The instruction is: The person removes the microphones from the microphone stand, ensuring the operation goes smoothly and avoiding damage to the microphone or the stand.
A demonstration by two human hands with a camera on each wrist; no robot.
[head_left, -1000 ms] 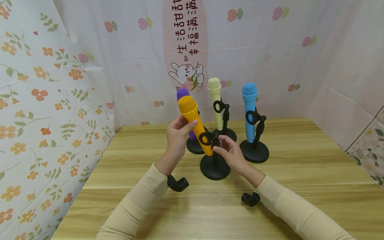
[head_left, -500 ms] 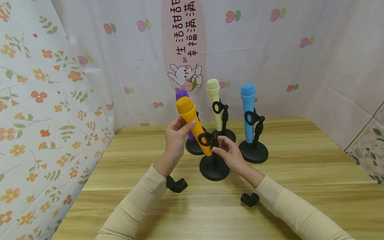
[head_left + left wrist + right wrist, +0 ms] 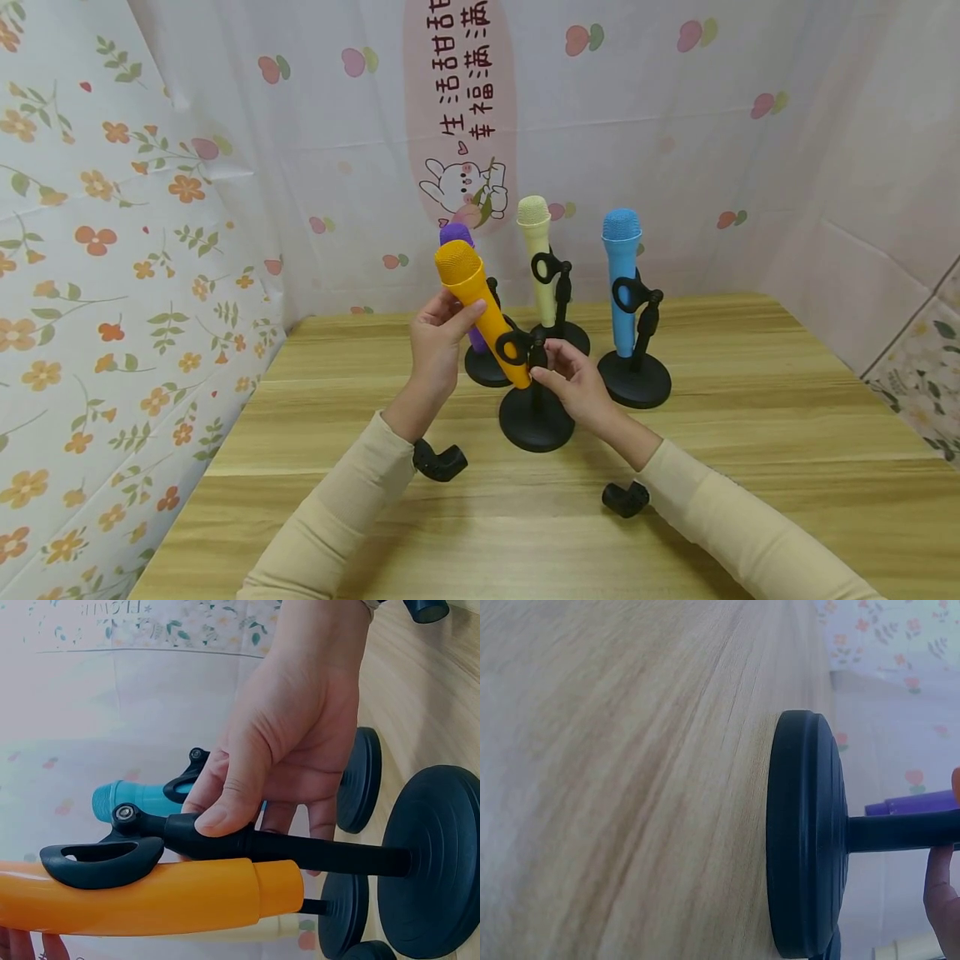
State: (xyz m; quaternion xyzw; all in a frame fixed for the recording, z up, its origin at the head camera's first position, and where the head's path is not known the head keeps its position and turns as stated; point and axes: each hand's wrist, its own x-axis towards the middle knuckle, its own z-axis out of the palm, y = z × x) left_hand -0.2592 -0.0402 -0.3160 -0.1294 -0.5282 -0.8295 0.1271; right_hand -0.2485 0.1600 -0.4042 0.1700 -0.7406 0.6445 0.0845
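In the head view my left hand (image 3: 437, 346) holds an orange microphone (image 3: 480, 300) by the upper handle, thumb in front. The microphone leans to the left, its lower part in the ring clip (image 3: 514, 347) of a black stand. My right hand (image 3: 577, 385) pinches the stand's post just below the clip. The left wrist view shows that right thumb (image 3: 217, 817) on the post (image 3: 330, 853), with the orange handle (image 3: 202, 896) alongside. The stand's round base (image 3: 537, 421) rests flat on the table; its edge (image 3: 791, 832) fills the middle of the right wrist view.
Behind stand a purple microphone (image 3: 456, 234), partly hidden, a pale yellow one (image 3: 538, 250) and a blue one (image 3: 621, 267), each on a black stand. Black wrist devices (image 3: 441, 461) hang by both sleeves. Printed cloth (image 3: 337, 150) backs the wooden table (image 3: 480, 533).
The orange microphone's head has tipped a little further left, with my left hand moving slightly along with it. My right hand keeps its grip on the post.
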